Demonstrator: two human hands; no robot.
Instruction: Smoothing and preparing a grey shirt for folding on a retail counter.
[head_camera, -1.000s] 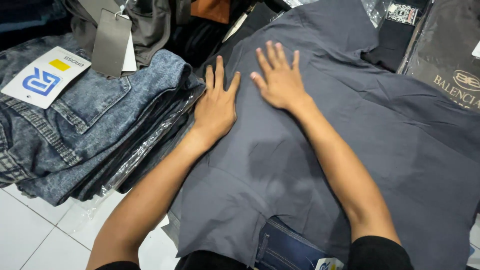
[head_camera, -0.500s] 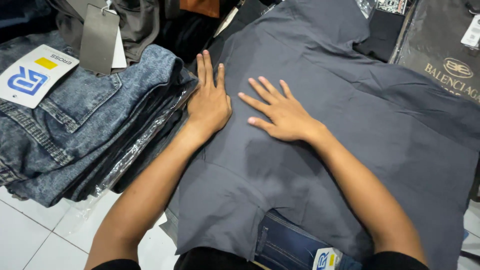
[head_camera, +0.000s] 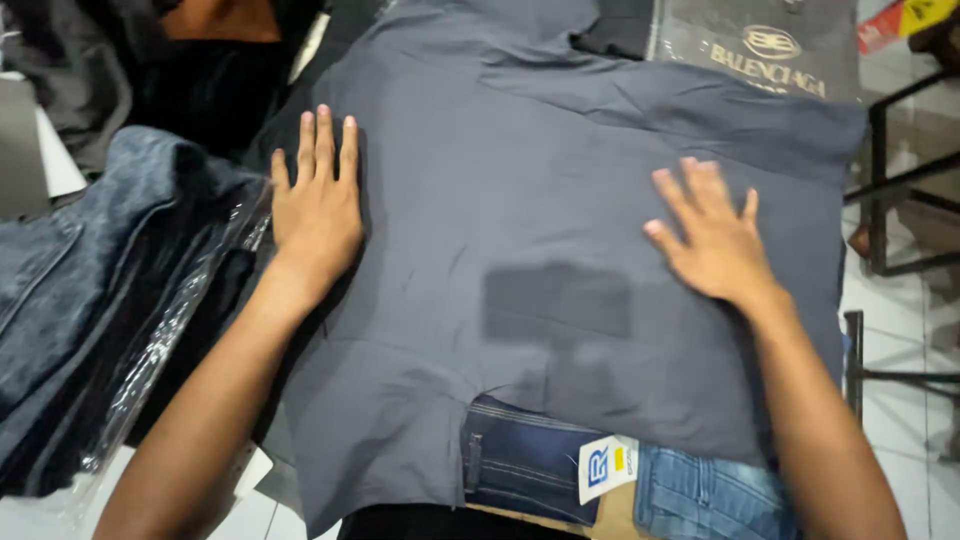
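On the dark grey garment (head_camera: 540, 200), centre frame, left hand (head_camera: 318, 212) at 9 o'clock and right hand (head_camera: 712, 240) at 3 o'clock press flat, fingers open, gripping nothing. Folded jeans (head_camera: 530, 465) with a white rectangular tag (head_camera: 606, 467) at 6 o'clock; dark plastic package (head_camera: 760, 45) at 1 o'clock, bagged denim stack (head_camera: 90, 300) at 9.

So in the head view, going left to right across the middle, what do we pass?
Folded denim stack → clear plastic wrap → left hand, flat on the dark grey garment → right hand, also flat on it → black metal frame at the right edge.
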